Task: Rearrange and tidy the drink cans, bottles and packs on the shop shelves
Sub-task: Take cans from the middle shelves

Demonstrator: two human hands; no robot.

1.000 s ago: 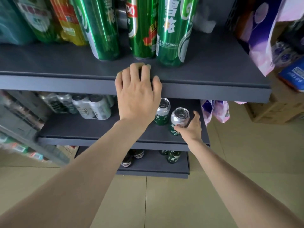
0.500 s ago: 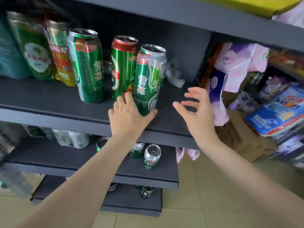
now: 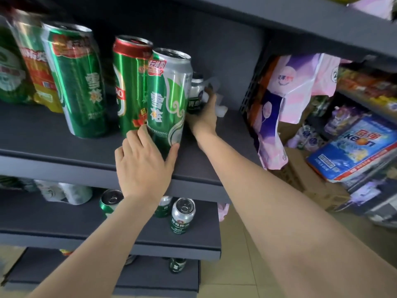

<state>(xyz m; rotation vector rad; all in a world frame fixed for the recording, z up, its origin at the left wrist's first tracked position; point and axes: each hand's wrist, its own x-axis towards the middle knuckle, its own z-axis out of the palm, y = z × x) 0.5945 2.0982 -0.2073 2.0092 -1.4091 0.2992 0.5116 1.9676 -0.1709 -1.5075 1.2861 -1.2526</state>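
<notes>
left hand grips tall green can (base) | right hand holds small can

Both forearms are seen bare to the frame edge; the left hand and right hand are ungloved.

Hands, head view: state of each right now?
Left hand: holding the base of the tall green can.
Right hand: reaching behind it at a small dark can; grip unclear.
</notes>
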